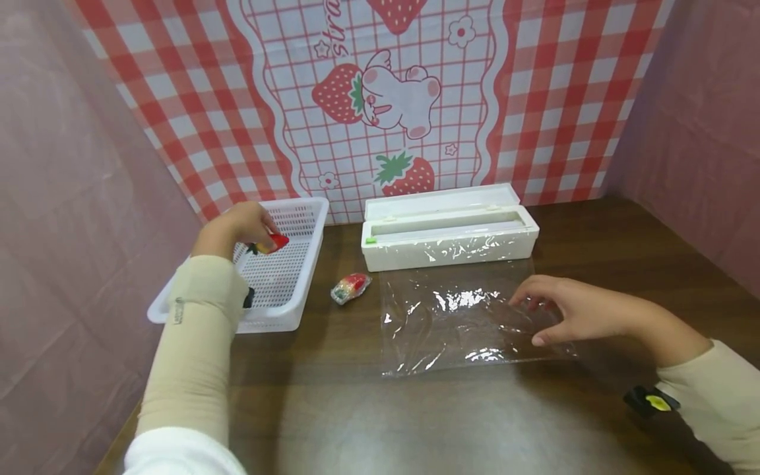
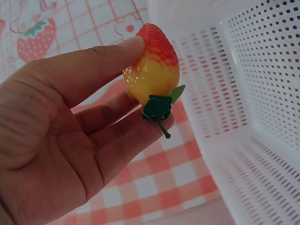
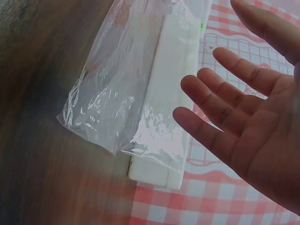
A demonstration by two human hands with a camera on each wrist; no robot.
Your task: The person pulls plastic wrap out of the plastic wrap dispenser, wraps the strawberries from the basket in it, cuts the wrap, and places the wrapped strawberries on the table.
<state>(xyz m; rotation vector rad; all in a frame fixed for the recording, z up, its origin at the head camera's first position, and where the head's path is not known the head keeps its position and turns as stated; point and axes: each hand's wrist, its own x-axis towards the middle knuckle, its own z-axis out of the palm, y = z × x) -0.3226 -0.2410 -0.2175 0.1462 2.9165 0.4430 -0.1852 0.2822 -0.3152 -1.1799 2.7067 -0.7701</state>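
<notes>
My left hand (image 1: 242, 227) pinches a toy strawberry (image 2: 153, 63) between thumb and fingers, above the white slotted basket (image 1: 309, 277). The strawberry is red at the tip and yellow near its green leaves and stem. Over the right edge of a sheet of clear plastic wrap (image 1: 439, 330) hovers my right hand (image 1: 584, 309), fingers spread and relaxed, holding nothing. The sheet runs out from a long white wrap dispenser (image 1: 451, 254) with its lid raised. Between basket and sheet lies a second strawberry, wrapped in film (image 1: 351, 288).
A dark wooden table (image 1: 415, 422) carries everything. Behind it hangs a red-and-white checked cloth (image 1: 552, 132) with strawberry prints, and pink cloth (image 1: 706, 165) covers the sides. Part of a small black object (image 1: 249, 297) shows at the basket, beside the left sleeve.
</notes>
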